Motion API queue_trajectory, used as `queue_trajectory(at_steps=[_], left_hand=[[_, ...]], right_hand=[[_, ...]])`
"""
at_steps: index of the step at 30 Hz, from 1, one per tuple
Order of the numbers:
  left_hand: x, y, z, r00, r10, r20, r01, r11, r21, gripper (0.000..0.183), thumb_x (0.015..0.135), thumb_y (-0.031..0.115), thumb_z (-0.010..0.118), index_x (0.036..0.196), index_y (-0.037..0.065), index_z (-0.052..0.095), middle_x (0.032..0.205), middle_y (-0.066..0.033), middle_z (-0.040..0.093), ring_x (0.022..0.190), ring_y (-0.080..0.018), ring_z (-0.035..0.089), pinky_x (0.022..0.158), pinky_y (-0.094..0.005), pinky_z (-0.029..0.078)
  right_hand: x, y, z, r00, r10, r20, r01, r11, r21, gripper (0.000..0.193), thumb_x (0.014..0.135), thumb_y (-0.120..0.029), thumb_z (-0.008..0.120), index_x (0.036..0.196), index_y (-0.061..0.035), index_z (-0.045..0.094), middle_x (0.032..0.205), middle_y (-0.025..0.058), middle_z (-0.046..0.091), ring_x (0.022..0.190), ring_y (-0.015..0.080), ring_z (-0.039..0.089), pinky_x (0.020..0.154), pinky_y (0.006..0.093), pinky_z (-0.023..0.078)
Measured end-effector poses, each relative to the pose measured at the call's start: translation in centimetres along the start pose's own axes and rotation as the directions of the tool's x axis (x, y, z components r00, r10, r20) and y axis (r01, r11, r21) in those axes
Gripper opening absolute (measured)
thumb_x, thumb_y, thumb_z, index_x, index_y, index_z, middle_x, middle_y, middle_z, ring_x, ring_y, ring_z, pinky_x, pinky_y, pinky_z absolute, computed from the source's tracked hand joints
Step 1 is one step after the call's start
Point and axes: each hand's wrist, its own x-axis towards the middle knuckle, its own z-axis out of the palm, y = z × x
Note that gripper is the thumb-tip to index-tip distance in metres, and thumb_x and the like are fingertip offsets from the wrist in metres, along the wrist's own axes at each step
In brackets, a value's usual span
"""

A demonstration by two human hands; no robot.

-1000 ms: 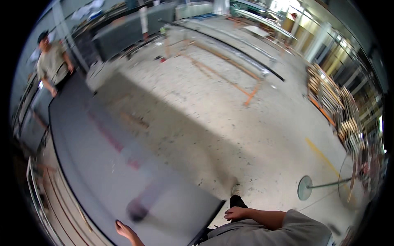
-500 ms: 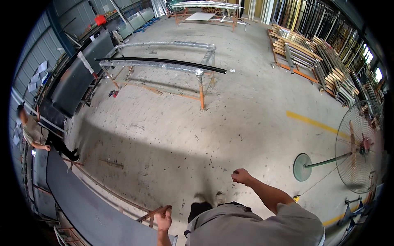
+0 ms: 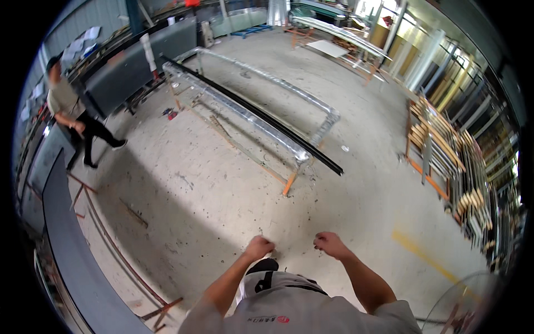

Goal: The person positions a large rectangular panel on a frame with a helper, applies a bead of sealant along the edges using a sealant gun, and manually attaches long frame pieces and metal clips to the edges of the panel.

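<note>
Left hand (image 3: pixel 259 246), right hand (image 3: pixel 329 244), both fisted, empty, above concrete floor (image 3: pixel 211 183)

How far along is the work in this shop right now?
Done: a long black strip lies across the wrapped frame on trestles. In hand: nothing; the left hand and right hand are curled, empty, above the concrete floor. Left: the grey panel sits untouched.
</note>
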Motion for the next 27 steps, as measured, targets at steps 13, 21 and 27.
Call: queue_trajectory(at_steps=[13,21,27], left_hand=[[23.1,16.9,5.8,0.981,-0.196,0.011,0.188,0.925,-0.329,0.034,0.068,0.025,0.074,0.085,-0.005,0.071,0.07,-0.0138,0.066,0.066,-0.0221,0.061,0.063,-0.0365,0.051],[30.5,18.3,9.3,0.881,-0.467,-0.074,0.388,0.803,-0.452,0.038,0.072,0.028,0.071,0.094,-0.002,0.072,0.084,-0.0158,0.069,0.076,-0.0237,0.064,0.072,-0.0374,0.052],[32.9,19.8,13.7,0.857,-0.515,-0.006,0.479,0.801,-0.358,0.047,0.075,0.035,0.069,0.106,0.0,0.071,0.1,-0.0166,0.071,0.092,-0.0269,0.066,0.083,-0.0382,0.052]], right_hand=[[33.9,-7.4,-21.9,0.966,-0.085,-0.244,-0.062,0.84,-0.538,0.066,0.083,-0.038,0.071,0.125,0.0105,0.052,0.122,0.0305,0.058,0.112,0.0407,0.058,0.096,0.0458,0.047],[43.6,2.2,-23.2,0.892,0.201,0.405,-0.26,0.961,0.096,0.034,0.083,-0.022,0.073,0.099,0.0058,0.062,0.08,0.0135,0.066,0.062,0.0224,0.064,0.057,0.0377,0.053],[39.2,-1.4,-22.3,0.88,0.131,0.456,-0.111,0.991,-0.07,0.03,0.078,-0.021,0.076,0.091,0.0043,0.065,0.081,0.0124,0.069,0.069,0.0226,0.066,0.061,0.0369,0.053]])
